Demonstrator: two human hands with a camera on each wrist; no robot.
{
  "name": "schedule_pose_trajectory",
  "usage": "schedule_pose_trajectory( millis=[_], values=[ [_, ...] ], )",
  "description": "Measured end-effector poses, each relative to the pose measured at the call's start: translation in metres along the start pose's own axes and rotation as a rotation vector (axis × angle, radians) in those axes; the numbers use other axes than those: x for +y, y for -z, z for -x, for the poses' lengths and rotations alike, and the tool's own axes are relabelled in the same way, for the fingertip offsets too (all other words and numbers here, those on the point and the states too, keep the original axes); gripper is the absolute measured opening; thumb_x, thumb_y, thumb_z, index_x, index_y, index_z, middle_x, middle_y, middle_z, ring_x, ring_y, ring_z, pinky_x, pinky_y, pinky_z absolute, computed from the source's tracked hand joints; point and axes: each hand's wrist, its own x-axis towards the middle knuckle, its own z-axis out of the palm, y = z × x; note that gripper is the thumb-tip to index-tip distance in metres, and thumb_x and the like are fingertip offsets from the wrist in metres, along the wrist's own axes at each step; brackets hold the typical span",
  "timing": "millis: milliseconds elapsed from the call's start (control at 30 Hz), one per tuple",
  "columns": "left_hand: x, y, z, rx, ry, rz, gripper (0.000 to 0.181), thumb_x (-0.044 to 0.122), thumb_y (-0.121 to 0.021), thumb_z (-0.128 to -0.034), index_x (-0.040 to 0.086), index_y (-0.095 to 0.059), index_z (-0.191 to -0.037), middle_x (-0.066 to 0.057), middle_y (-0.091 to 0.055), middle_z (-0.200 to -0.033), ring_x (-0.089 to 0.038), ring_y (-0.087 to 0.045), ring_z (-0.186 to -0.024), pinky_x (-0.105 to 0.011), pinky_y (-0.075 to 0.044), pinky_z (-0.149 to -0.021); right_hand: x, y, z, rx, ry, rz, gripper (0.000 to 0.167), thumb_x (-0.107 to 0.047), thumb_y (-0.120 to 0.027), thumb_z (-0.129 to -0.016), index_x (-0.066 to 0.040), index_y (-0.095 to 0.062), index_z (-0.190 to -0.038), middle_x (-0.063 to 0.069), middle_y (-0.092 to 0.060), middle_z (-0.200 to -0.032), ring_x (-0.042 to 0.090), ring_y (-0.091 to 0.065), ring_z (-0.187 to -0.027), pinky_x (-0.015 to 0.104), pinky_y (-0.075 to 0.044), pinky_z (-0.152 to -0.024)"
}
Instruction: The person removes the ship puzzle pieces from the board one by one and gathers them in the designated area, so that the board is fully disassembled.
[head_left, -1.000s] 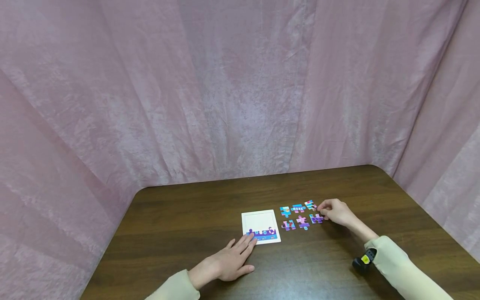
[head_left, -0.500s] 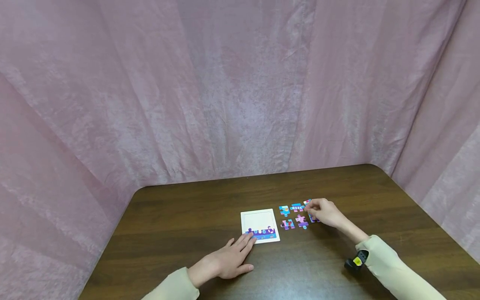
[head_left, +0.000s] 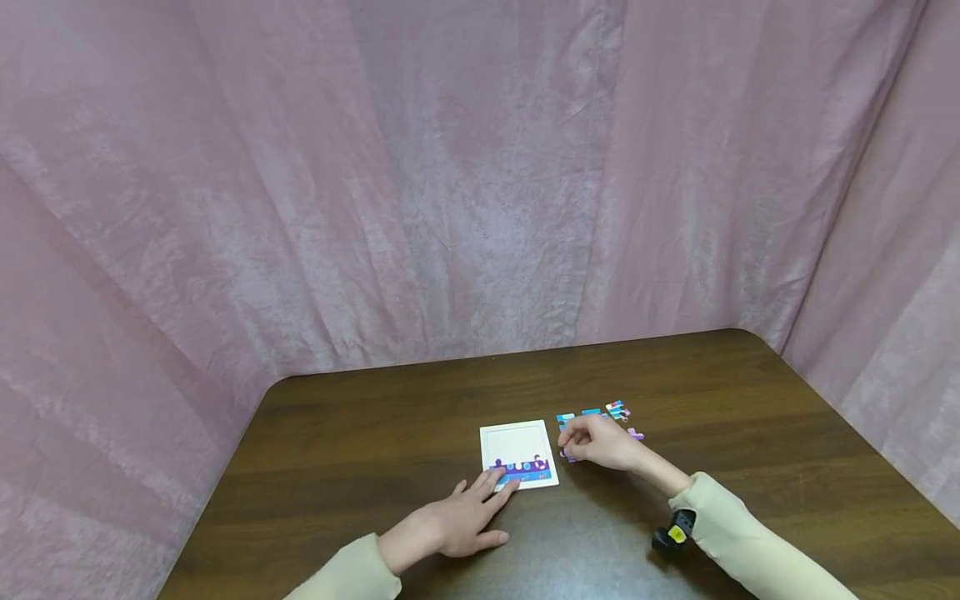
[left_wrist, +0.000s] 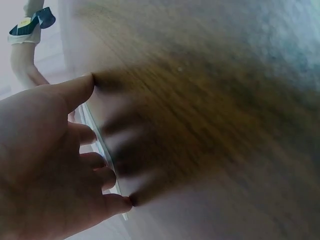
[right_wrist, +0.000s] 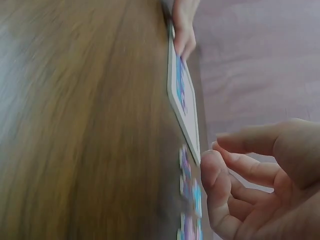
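Note:
A square white puzzle tray [head_left: 551, 446] lies on the table, with a strip of purple and blue jigsaw pieces [head_left: 534, 473] along its near side. My left hand [head_left: 459, 521] rests with spread fingers on the tray's near-left corner. Just right of the tray, my right hand [head_left: 603, 442] hovers over loose jigsaw pieces [head_left: 617, 410], hiding several of them. In the right wrist view its thumb and fingers [right_wrist: 245, 136] are bent towards each other, and no piece shows between them. Below the fingertips lie loose pieces [right_wrist: 186, 170] beside the tray's edge.
The brown wooden table [head_left: 390, 425] has a rounded far edge. Pink curtains [head_left: 480, 183] hang behind it and on both sides. A black wrist device [head_left: 673, 533] with a yellow label sits on the right wrist.
My right hand has moved left across the loose pieces, from their right end to beside the tray. The rightmost pieces show again. The left hand stays on the tray's corner.

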Motion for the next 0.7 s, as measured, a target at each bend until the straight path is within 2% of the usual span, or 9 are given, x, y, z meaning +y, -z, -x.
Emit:
schedule_pose_trajectory(
  millis=[167,400,700],
  values=[
    [0.000,0.001,0.000,0.000,-0.002,-0.001,0.071,0.049,-0.049,-0.0977,0.021,-0.019,-0.156,-0.008,-0.017,-0.163,-0.029,-0.023,-0.148,-0.057,-0.032,-0.111,-0.010,-0.014,-0.011,-0.040,0.003,0.014,0.015,-0.003,-0.073,-0.080,0.001,-0.067,-0.093,0.004,-0.066,-0.080,0.007,-0.060,-0.071,0.017,-0.050,-0.064],
    [0.003,0.000,0.001,-0.017,0.006,-0.008,0.070,0.048,-0.049,-0.0974,0.020,-0.020,-0.155,-0.002,-0.020,-0.162,-0.028,-0.023,-0.148,-0.056,-0.032,-0.112,-0.015,-0.032,-0.016,-0.079,-0.003,0.103,0.032,-0.009,-0.084,-0.070,-0.001,-0.067,-0.096,0.006,-0.065,-0.081,0.005,-0.058,-0.068,0.019,-0.048,-0.063],
    [0.002,0.005,-0.001,-0.044,0.038,-0.001,0.072,0.050,-0.049,-0.0966,0.023,-0.019,-0.156,0.001,-0.017,-0.163,-0.025,-0.020,-0.149,-0.055,-0.030,-0.113,-0.019,-0.034,-0.022,-0.062,0.011,0.187,0.034,-0.006,-0.086,-0.065,-0.004,-0.063,-0.089,0.004,-0.063,-0.078,0.002,-0.049,-0.062,0.018,-0.042,-0.059]
  ],
)
